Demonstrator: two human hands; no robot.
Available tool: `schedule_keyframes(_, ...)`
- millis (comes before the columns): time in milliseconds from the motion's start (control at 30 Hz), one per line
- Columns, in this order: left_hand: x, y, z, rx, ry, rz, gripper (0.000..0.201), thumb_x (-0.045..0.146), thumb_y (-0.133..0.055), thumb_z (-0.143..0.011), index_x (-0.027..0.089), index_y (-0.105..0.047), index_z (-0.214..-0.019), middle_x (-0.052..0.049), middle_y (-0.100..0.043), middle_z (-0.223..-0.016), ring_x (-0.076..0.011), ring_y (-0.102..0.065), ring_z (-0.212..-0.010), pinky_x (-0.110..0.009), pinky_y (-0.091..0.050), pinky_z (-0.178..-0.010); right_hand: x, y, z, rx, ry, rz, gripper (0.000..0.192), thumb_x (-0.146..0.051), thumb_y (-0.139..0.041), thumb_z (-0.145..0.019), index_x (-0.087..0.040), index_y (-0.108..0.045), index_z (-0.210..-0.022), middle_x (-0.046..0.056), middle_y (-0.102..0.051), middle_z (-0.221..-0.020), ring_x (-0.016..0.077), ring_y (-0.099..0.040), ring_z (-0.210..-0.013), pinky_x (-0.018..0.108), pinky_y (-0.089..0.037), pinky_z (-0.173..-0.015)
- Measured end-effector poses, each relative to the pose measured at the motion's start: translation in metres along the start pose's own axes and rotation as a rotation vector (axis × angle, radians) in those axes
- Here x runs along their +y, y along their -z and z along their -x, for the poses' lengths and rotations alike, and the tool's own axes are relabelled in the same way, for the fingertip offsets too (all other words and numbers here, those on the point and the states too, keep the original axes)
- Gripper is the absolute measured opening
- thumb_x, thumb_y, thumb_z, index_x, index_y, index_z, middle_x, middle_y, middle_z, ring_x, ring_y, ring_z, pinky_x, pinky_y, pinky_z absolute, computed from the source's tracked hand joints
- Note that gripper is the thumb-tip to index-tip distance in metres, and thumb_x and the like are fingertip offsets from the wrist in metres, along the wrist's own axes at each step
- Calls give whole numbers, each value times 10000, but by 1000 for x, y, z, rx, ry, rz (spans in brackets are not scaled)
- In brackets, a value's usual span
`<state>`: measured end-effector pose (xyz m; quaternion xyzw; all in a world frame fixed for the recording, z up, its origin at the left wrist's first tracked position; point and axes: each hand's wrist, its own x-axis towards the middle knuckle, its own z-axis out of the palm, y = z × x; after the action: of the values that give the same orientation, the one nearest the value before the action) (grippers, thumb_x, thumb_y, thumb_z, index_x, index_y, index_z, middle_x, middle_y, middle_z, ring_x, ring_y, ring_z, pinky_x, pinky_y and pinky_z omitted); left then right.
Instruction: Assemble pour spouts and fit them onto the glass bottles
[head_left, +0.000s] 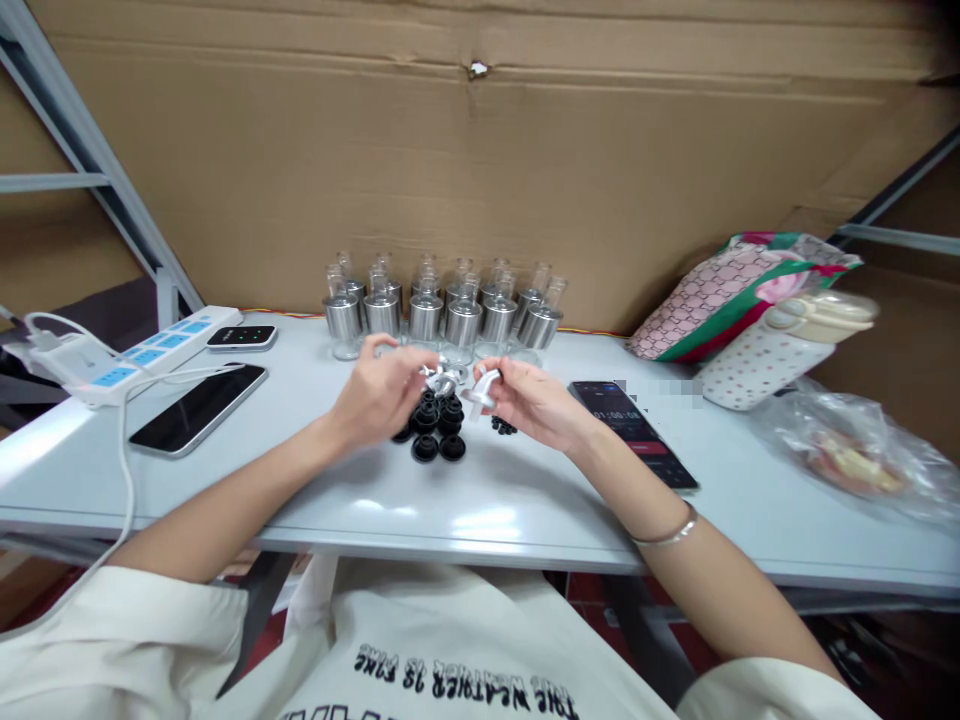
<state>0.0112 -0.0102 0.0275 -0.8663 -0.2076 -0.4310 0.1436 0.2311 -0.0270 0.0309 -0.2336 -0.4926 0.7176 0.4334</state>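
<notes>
Head cam: R fingers (507, 369) pinched on silvery spout (480, 394), L fingers (415, 359) half-curled nr metal pcs (448, 380), hold unclear.

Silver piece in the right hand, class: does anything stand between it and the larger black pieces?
Nothing visible stands between the silver piece in the right hand and the larger black pieces; the left hand is on their other side.

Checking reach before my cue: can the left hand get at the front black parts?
Likely yes: the left hand is close to the front black parts, with nothing visible in between.
</notes>
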Motion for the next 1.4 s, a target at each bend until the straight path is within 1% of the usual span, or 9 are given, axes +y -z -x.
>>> schedule_keyframes(100, -29, 2, 2, -38, 348, -102, 185, 140, -362, -924, 182, -473, -1066, -35, -676, -943, -172, -614, -833, -351, -348, -836, -4, 5, -2, 94, 69, -2, 340, -470, -774, -699, -164, -659, -792, -55, -431, -585, 80, -436, -569, 224, -443, -602)
schedule_keyframes(167, -45, 0, 7, -146, 454, -144, 227, 148, -368, -909, 182, -490, -1097, -49, -668, -984, -196, -601, -896, -357, -347, -828, -7, 7, -2, 116, 94, 1, 319, -448, -771, -713, -160, -653, -788, -55, -423, -591, 75, -418, -561, 221, -430, -588)
schedule_keyframes(367, -55, -5, 15, -565, 357, -121, 241, 225, -366, -937, 203, -583, -1040, -66, -637, -1086, -244, -535, -1033, -365, -331, -814, -10, 3, -2, 134, 105, -8, 294, -421, -745, -753, -149, -643, -794, -52, -408, -591, 75, -388, -548, 215, -402, -549)
schedule_keyframes(600, -52, 11, 5, -752, 456, -149, 384, 480, -331, -969, 166, -550, -944, -74, -646, -966, -224, -592, -851, -315, -352, -717, -12, 2, -4, 202, 75, -12, 267, -410, -651, -846, -154, -627, -777, -53, -388, -570, 78, -363, -520, 221, -388, -533)
schedule_keyframes(733, -54, 12, 6, -796, 381, -161, 335, 473, -434, -929, 167, -543, -846, -66, -640, -896, -203, -577, -754, -286, -343, -641, -11, 2, -5, 190, 90, -23, 264, -409, -648, -850, -159, -623, -768, -57, -367, -566, 77, -343, -514, 219, -370, -517)
schedule_keyframes(933, -59, 7, 10, -792, 304, -138, 273, 367, -425, -930, 176, -533, -767, -38, -623, -772, -168, -537, -651, -273, -304, -584, -11, 1, -4, 168, 82, -1, 276, -427, -669, -829, -166, -607, -761, -59, -353, -565, 80, -333, -517, 219, -364, -515)
schedule_keyframes(1133, -56, 2, 11, -749, 274, -139, 272, 363, -414, -947, 173, -545, -804, -40, -617, -815, -182, -550, -705, -288, -336, -624, -10, 4, -5, 192, 89, 31, 294, -441, -697, -798, -181, -564, -759, -69, -328, -563, 80, -330, -502, 221, -367, -512)
schedule_keyframes(1300, -43, 2, 7, -668, 174, -106, 397, 447, -326, -977, 152, -570, -871, -68, -599, -891, -213, -541, -859, -316, -370, -743, -9, 4, -5, 201, 67, 18, 320, -440, -715, -779, -181, -535, -729, -73, -341, -558, 71, -329, -490, 220, -372, -524)
schedule_keyframes(1400, -34, 2, 5, -680, 130, -76, 416, 485, -338, -968, 154, -576, -884, -63, -596, -909, -205, -532, -858, -316, -357, -751, -9, 5, -5, 211, 61, 20, 291, -439, -680, -812, -188, -546, -754, -73, -354, -559, 75, -334, -485, 233, -377, -533)
